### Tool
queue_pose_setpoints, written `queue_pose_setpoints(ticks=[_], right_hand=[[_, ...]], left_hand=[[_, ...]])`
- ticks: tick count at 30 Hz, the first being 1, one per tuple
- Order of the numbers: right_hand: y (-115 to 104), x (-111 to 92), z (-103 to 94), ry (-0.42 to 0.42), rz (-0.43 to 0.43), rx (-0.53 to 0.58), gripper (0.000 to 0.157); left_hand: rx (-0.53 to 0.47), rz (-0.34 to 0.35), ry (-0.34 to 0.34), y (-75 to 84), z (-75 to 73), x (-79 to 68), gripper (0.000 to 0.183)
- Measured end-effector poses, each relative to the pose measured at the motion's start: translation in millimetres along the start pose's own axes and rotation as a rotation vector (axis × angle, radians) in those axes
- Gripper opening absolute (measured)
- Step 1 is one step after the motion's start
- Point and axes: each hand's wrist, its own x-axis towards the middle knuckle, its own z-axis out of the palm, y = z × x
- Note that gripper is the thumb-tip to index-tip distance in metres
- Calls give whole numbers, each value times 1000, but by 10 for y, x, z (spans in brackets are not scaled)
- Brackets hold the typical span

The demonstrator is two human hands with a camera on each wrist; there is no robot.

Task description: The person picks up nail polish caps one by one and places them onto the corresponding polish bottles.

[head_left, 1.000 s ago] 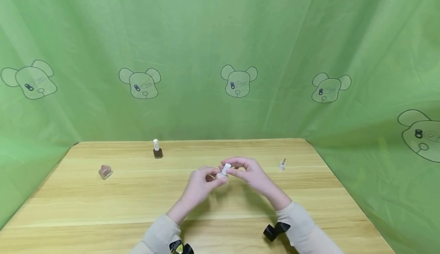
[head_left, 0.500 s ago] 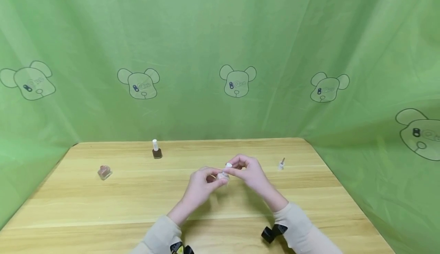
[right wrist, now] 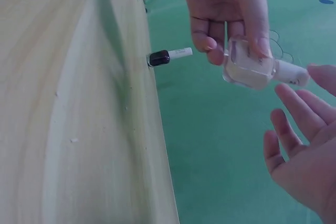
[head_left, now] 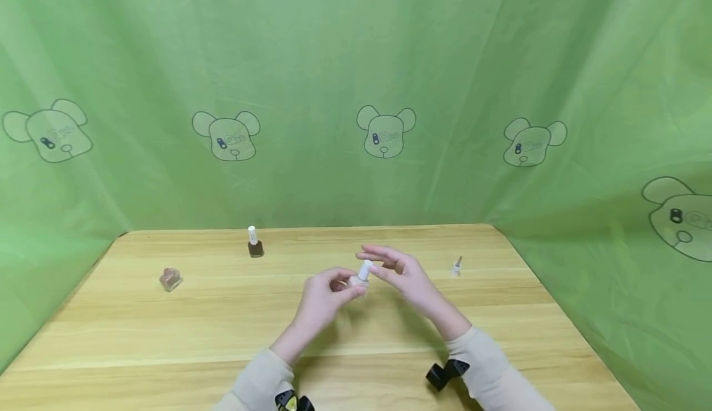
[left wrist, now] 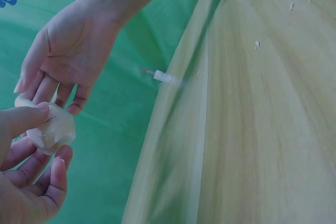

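Note:
Near the middle of the table, my left hand (head_left: 321, 300) pinches a clear glass nail polish bottle (right wrist: 247, 66) with pale contents between thumb and fingers, above the surface. Its white cap (right wrist: 290, 72) sits on the bottle and tilts toward my right hand (head_left: 408, 278). That hand is loosely spread around the cap; its thumb is at the cap's end, and whether it touches cannot be told. In the left wrist view the bottle (left wrist: 55, 129) is partly covered by the left thumb, and the cap is hard to make out.
A dark nail polish bottle (head_left: 255, 249) with a white cap stands at the back left. An uncapped pinkish bottle (head_left: 170, 279) is farther left. On the right, a white cap (head_left: 457, 269) stands with its brush up. Green curtain (head_left: 311, 194) surrounds the wooden table (head_left: 194, 337).
Half a second ago the right fingers pinched the cap, and they have since spread from it. The cap shows more fully now. My left hand keeps its hold on the bottle.

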Motion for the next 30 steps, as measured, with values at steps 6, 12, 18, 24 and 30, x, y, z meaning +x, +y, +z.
queue_pose_setpoints(ticks=[6, 12, 18, 24, 30], right_hand=[[65, 4, -46, -68, 29, 65, 38], [74, 8, -43, -47, 44, 17, 29], [18, 4, -19, 76, 62, -101, 23], [-175, -33, 77, 230, 81, -98, 17], [-105, -21, 128, 286, 48, -76, 17]], left_hand=[[-5, 5, -8, -19, -10, 4, 37], [-20, 25, -12, -19, -8, 0, 35], [2, 42, -3, -5, 9, -3, 34], [33, 59, 12, 14, 33, -21, 33], [38, 98, 49, 8, 53, -24, 29]])
